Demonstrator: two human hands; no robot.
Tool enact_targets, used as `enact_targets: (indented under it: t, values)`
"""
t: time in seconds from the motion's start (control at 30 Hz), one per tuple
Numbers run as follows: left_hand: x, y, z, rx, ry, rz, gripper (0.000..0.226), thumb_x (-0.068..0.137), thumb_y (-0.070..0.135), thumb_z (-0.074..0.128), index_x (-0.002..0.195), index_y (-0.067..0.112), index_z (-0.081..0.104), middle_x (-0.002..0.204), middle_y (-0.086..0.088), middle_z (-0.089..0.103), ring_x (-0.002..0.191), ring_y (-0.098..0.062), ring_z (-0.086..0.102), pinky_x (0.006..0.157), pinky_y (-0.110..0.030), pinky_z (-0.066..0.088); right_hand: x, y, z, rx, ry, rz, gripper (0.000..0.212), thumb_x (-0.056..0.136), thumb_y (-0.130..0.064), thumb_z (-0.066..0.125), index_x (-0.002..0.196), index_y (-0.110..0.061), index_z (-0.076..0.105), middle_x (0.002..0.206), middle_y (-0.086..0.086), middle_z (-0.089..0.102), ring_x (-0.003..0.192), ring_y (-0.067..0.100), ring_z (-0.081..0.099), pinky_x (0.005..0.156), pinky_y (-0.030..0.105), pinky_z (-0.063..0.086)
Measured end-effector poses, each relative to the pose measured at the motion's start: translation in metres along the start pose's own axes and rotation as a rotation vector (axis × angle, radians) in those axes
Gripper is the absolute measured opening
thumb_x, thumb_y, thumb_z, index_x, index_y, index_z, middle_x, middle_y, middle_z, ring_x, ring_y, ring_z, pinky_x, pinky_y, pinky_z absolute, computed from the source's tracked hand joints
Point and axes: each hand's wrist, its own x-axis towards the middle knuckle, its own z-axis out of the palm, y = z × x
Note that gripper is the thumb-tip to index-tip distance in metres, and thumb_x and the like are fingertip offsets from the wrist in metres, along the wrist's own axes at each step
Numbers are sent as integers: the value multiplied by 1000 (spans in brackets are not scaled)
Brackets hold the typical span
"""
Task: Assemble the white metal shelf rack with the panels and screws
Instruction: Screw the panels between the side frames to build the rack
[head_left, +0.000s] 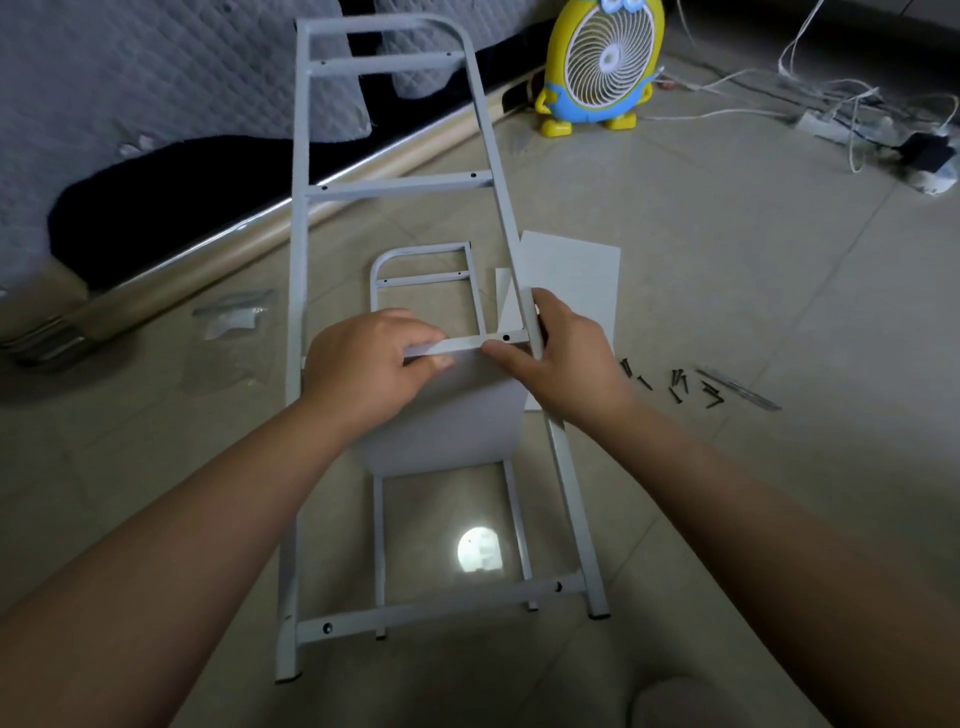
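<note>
Where the tiled floor (727, 493) meets the bed (130, 78) at the far left, a clear plastic bag (228, 325) lies flat. Next comes the tall white frame (297, 234), a ladder-shaped side piece with several crossbars, running from close to the person up toward the bed. The left hand (363, 358) pinches one crossbar (464, 344) at mid-height, fingers curled over it and thumb beneath, together with the edge of a white panel (447, 415) that reaches from the bar back toward the person. A second, smaller frame (423, 250) lies on the floor within the tall one's outline. The right hand (566, 358) grips the tall frame's right upright, fingers wrapped round it and thumb pressed along the same crossbar beside a screw hole (506, 338). Another white panel (571, 280) lies flat on the floor just behind that hand. Further right, dark screws (675, 384) are scattered loose, with a thin metal tool (737, 389) beside them. A yellow fan (602, 62) and tangled white cables (831, 98) sit at the back right.
</note>
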Motion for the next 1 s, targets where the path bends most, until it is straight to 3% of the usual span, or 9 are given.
enact_targets:
  t: [0.13, 0.27, 0.43, 0.53, 0.63, 0.77, 0.83, 0.9, 1.0]
  values:
    - [-5, 1, 1, 20, 13, 61, 28, 82, 40, 57, 88, 18, 72, 84, 0, 65, 79, -22, 60, 64, -32, 43, -2, 2, 0, 41, 19, 37, 26, 97, -26, 42, 111, -7, 51, 72, -10, 46, 61, 2, 40, 53, 12, 31]
    - [-5, 9, -3, 126, -159, 121, 46, 84, 48, 33, 81, 8, 57, 73, 1, 51, 75, -27, 55, 58, -30, 35, -10, -2, -4, 217, 32, 86, 38, 101, -17, 29, 135, -5, 40, 114, 12, 58, 98, 20, 56, 87, 15, 36]
    - [13, 32, 4, 465, -262, 248, 28, 97, 35, 34, 96, 10, 48, 92, -12, 60, 84, -34, 58, 60, -31, 29, -12, 5, 4, 334, 89, 119, 38, 101, -15, 28, 135, -6, 42, 131, 14, 52, 120, 26, 48, 89, 16, 30]
    - [19, 32, 12, 513, -257, 381, 34, 91, 30, 39, 77, 2, 51, 56, -14, 57, 42, -33, 54, 38, -29, 31, -10, 7, 5, 416, 113, 131, 36, 100, -12, 29, 131, -4, 45, 130, 14, 53, 118, 25, 48, 89, 15, 30]
    - [18, 27, 13, 516, -198, 433, 34, 84, 30, 38, 66, 3, 48, 42, -11, 49, 25, -28, 42, 36, -20, 23, -6, 21, 0, 407, 99, 136, 34, 99, -13, 32, 128, -3, 48, 121, 16, 58, 94, 20, 53, 89, 25, 38]
    - [17, 33, 10, 616, -274, 318, 27, 96, 28, 42, 88, 3, 50, 70, -14, 59, 56, -33, 57, 49, -28, 26, -4, 62, -16, 387, 128, 326, 30, 99, -20, 32, 112, -5, 55, 101, 12, 62, 72, 16, 51, 70, 28, 42]
    - [15, 36, 10, 601, -299, 290, 22, 91, 24, 55, 86, 3, 51, 68, -13, 59, 53, -32, 57, 48, -27, 26, -11, 61, -31, 512, 114, 383, 31, 100, -27, 30, 103, -10, 55, 84, 3, 61, 60, 14, 50, 56, 25, 39]
    - [13, 34, 13, 604, -195, 364, 31, 82, 27, 65, 67, 3, 52, 49, -10, 54, 31, -27, 48, 39, -20, 22, -24, 41, -49, 580, -39, 373, 30, 99, -33, 32, 93, -15, 55, 72, 1, 58, 56, 14, 51, 50, 25, 39]
    - [14, 28, 17, 616, -84, 389, 34, 81, 34, 40, 60, 8, 50, 45, -6, 52, 27, -24, 45, 28, -18, 25, -56, 4, -67, 447, -473, 340, 25, 92, -40, 44, 96, -17, 53, 72, 2, 61, 56, 12, 57, 50, 23, 45]
